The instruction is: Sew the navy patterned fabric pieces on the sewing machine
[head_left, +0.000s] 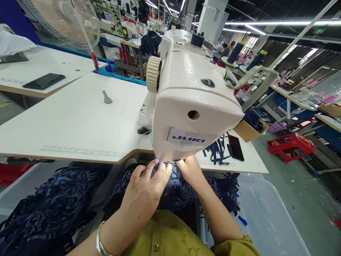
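Observation:
Right in front of me is a white sewing machine (197, 96) with its head over the table edge. Below it hangs dark blue patterned lace fabric (174, 181), lit up near the machine. My left hand (150, 179) has bent fingers pressed on the fabric at the left underside of the head. My right hand (190, 170) holds the fabric on the other side, its fingertips partly hidden by the machine. The needle area is hidden behind the head.
The white table (80, 117) bears a small metal plate (107, 97). Navy straps (218, 151) and a phone (236, 147) lie right of the machine. Lace garments (53, 202) hang lower left; a clear plastic bin (269, 213) stands lower right. A fan (66, 17) is upper left.

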### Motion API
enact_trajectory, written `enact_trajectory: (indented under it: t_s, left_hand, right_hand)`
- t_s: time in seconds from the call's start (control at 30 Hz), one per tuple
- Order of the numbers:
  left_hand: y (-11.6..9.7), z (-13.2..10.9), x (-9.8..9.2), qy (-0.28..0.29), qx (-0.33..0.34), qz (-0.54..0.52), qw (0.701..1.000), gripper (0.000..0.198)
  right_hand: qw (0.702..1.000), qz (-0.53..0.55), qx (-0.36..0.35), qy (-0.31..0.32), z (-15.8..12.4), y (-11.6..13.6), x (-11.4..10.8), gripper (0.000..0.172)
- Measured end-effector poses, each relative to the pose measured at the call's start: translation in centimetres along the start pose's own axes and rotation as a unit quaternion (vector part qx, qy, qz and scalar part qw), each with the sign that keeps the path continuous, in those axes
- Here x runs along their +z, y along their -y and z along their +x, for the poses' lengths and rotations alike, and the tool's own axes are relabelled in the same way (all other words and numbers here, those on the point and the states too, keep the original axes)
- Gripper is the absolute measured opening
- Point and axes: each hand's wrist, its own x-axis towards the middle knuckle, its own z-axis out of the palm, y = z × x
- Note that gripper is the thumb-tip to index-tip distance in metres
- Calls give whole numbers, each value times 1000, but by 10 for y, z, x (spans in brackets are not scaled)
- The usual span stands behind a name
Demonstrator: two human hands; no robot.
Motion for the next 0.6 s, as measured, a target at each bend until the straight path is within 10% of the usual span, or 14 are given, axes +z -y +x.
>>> enact_trajectory:
  t_s: [0.6]
  left_hand:
    - [1, 0, -2, 12, -11, -16, 1000, 40]
  right_hand:
    - [1000, -2, -11, 6, 1, -4, 2, 15]
